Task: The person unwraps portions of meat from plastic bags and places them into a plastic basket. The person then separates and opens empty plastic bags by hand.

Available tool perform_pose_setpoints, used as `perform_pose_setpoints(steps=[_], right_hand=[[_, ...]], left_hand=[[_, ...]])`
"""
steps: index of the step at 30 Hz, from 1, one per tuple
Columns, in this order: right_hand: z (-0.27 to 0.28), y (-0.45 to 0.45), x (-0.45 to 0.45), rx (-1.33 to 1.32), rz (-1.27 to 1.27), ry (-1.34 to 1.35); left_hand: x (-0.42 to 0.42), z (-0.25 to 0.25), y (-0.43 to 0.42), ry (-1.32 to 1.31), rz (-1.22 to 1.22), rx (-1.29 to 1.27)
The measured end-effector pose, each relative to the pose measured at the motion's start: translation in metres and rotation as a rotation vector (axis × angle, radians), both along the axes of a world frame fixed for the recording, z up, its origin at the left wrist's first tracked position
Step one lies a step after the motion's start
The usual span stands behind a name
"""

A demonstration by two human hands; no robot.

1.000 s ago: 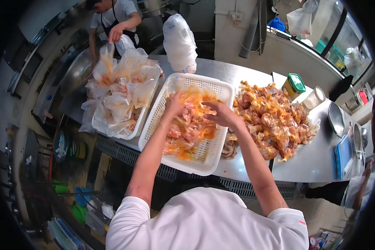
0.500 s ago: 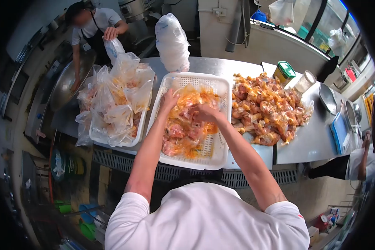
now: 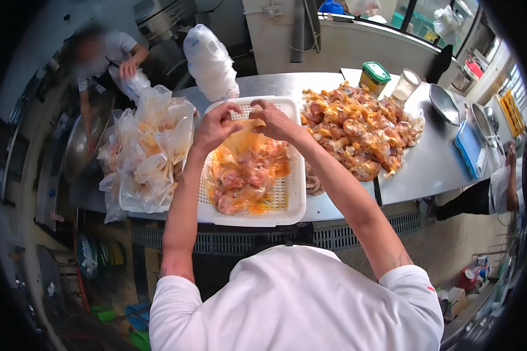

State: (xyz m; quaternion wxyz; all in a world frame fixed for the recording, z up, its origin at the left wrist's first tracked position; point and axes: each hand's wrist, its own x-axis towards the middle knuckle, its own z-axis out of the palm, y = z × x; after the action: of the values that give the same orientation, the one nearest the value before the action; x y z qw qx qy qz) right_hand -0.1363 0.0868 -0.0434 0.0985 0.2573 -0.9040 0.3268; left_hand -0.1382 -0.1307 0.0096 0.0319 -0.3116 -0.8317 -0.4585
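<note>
A white perforated plastic basket [image 3: 299, 193] stands in front of me on the steel table. In it lie pieces of raw, marinated meat [image 3: 240, 178], seemingly chicken, in orange-stained clear plastic. Over the basket's far end, my left hand [image 3: 215, 127] pinches one side of the upper part of an orange-stained plastic bag [image 3: 242, 141]. My right hand [image 3: 271, 121], fingers curled, grips the bag's other side, so the plastic is drawn up between both hands. Some fingertips are hidden behind the plastic. To the right rises a large heap of bagged orange meat pieces [image 3: 357, 131].
At left, a tray [image 3: 152, 209] is piled with clear bags [image 3: 149, 146]; beyond it a co-worker's hand [image 3: 133, 63] holds plastic. A wrapped white stack [image 3: 209, 61] stands behind the basket. Farther right are a green-lidded tub [image 3: 375, 76], a jar [image 3: 406, 85] and a metal tray [image 3: 444, 104].
Both hands have risen from the meat to the basket's far end, pulling up the bag's upper part. The whole view has shifted slightly. The co-worker's raised hand still holds plastic.
</note>
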Motion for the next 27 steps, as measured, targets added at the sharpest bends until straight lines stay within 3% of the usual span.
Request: perform_pose_setpoints(steps=[4, 5, 6, 7, 9, 11, 13, 16, 19, 21, 23, 24, 25, 27], right_hand=[[0.002, 0.036, 0.006, -0.004, 0.051, 0.007], [0.011, 0.039, 0.012, -0.004, 0.056, 0.001], [0.019, 0.04, 0.017, -0.054, 0.019, 0.0], [0.022, 0.038, 0.022, -0.103, -0.016, -0.003], [0.033, 0.029, 0.023, -0.188, -0.001, -0.009], [0.056, 0.01, 0.031, -0.501, -0.037, -0.347], [0.047, -0.002, 0.025, -0.436, 0.059, -0.307], [0.042, -0.003, 0.041, -0.654, 0.03, 0.051], [0.0, -0.021, 0.049, -0.702, -0.04, 0.11], [-0.031, -0.032, 0.057, -0.601, -0.186, 0.079], [-0.041, -0.04, 0.058, -0.75, -0.082, -0.093], [-0.051, -0.04, 0.054, -0.753, -0.082, -0.094], [-0.064, -0.04, 0.05, -0.854, -0.019, -0.327], [-0.074, -0.04, 0.048, -0.956, 0.042, -0.559]], left_hand=[[-0.005, -0.064, -0.042, 0.084, -0.103, -0.255], [-0.015, -0.072, -0.062, -0.086, -0.102, -0.205], [-0.017, -0.076, -0.074, -0.258, -0.099, -0.158], [0.006, -0.034, -0.062, -0.265, 0.045, -0.097], [0.008, -0.015, -0.053, 0.159, 0.09, -0.035], [0.0, -0.042, -0.017, 0.097, 0.036, 0.149], [0.006, -0.046, 0.016, -0.164, -0.078, 0.153], [-0.004, -0.037, 0.025, -0.199, 0.022, 0.276], [-0.006, -0.021, 0.044, 0.006, 0.024, 0.384], [-0.003, -0.017, 0.052, -0.101, -0.037, 0.532], [-0.007, -0.019, 0.05, -0.032, 0.096, 0.506], [-0.007, -0.02, 0.044, -0.156, 0.179, 0.561], [-0.014, -0.029, 0.032, -0.181, 0.194, 0.681], [-0.045, -0.071, -0.011, -0.098, 0.303, 0.543]])
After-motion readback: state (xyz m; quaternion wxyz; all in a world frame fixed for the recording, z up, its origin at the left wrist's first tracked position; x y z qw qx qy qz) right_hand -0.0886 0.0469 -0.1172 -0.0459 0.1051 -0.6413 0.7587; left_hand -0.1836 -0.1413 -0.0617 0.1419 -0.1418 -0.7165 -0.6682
